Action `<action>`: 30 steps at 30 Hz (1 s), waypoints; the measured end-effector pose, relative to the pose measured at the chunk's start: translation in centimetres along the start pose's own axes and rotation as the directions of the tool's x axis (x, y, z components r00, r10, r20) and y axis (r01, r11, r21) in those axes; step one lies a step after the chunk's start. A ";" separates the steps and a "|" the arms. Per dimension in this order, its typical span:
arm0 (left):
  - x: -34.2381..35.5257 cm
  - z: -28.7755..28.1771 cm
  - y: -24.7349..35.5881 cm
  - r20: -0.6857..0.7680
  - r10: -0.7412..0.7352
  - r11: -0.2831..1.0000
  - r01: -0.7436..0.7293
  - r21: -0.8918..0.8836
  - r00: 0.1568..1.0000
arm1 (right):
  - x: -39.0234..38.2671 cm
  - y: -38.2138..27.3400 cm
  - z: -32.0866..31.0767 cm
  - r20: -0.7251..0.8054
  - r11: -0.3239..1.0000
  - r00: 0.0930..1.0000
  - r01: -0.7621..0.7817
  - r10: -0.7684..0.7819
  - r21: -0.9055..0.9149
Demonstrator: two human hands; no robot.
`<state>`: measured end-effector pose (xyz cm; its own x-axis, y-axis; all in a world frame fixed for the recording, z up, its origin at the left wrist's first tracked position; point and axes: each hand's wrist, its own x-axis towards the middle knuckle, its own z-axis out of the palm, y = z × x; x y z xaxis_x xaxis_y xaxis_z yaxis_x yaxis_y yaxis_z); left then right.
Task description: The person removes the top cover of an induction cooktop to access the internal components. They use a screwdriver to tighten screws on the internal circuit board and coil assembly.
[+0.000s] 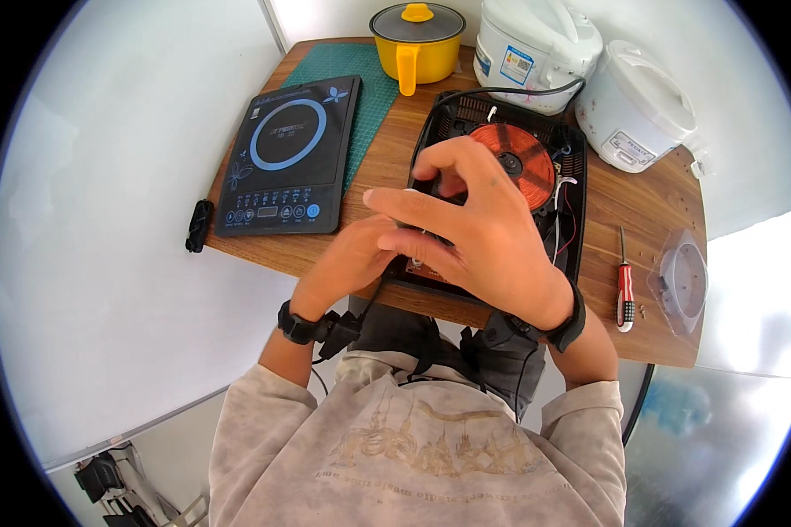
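Head view: two hands (pixel 351 263) (pixel 483 237) over one opened cooker (pixel 571 176) (two rice cookers (pixel 536 44) behind).

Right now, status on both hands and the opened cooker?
Left hand and right hand both over the near edge of the open black induction cooker base, orange copper coil exposed. Grips hidden. Red-handled screwdriver lies apart, right.

Brown wood-grain table (pixel 659 189) carries: green cutting mat (pixel 365 79), black glass cooktop panel (pixel 286 158), opened black induction cooker base (pixel 562 189), yellow lidded pot (pixel 417 39), two white rice cookers (pixel 536 44) (pixel 637 105), red-handled screwdriver (pixel 625 285), clear plastic bag (pixel 681 281).
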<state>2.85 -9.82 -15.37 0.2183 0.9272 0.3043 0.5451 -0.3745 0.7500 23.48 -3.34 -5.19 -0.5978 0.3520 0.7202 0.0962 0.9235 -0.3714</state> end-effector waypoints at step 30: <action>0.6 -0.6 2.3 0.060 -0.191 0.974 0.182 0.136 0.980 | -0.7 0.3 -1.0 -0.076 0.973 0.991 -0.090 0.109 0.213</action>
<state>3.72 -10.15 -13.15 0.1584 0.9802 0.1190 0.6805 -0.1957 0.7061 24.70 -3.12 -5.20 -0.5217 0.4609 0.7179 -0.0219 0.8340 -0.5513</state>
